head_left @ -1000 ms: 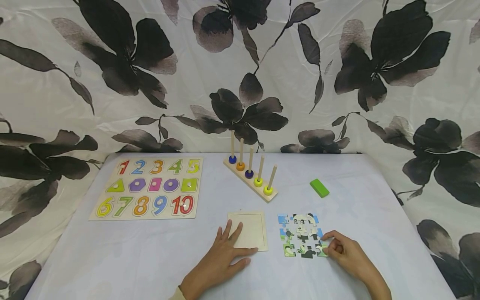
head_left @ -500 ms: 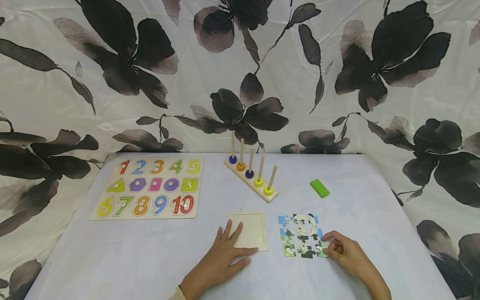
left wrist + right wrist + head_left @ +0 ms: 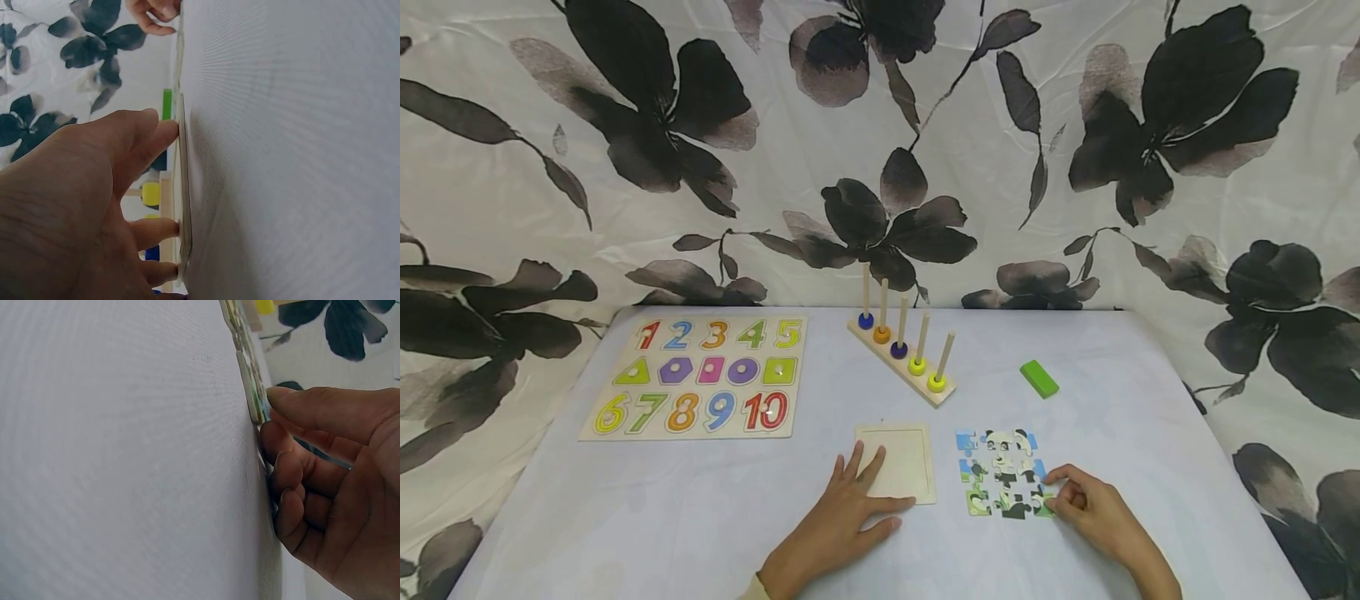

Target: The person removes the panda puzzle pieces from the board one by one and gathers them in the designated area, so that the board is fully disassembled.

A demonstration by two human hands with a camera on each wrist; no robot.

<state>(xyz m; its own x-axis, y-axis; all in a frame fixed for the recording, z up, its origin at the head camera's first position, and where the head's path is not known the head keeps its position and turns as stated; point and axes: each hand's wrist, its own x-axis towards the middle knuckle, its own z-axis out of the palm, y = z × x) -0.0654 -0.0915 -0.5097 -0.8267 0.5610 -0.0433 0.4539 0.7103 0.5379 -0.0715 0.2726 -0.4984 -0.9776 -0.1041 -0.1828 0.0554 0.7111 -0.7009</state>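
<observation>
A shallow square wooden puzzle tray [image 3: 904,467] lies on the table in the head view. My left hand [image 3: 850,512] rests on its left and lower edge with fingers spread, and the left wrist view shows those fingertips [image 3: 164,230] pressing on the thin tray. To the right, several panda jigsaw pieces [image 3: 1003,460] lie face up with small gaps. My right hand [image 3: 1093,508] is at their lower right, thumb and forefinger pinching the corner puzzle piece [image 3: 1042,502]. In the right wrist view the other fingers [image 3: 289,469] curl against the cloth beside the piece's edge [image 3: 251,394].
A number and shape board [image 3: 692,377] lies at the back left. Behind the tray stands a wooden peg stand [image 3: 913,377] with coloured rings on several pegs. A green block [image 3: 1039,378] lies at the back right. A flowered cloth [image 3: 880,150] hangs behind the table.
</observation>
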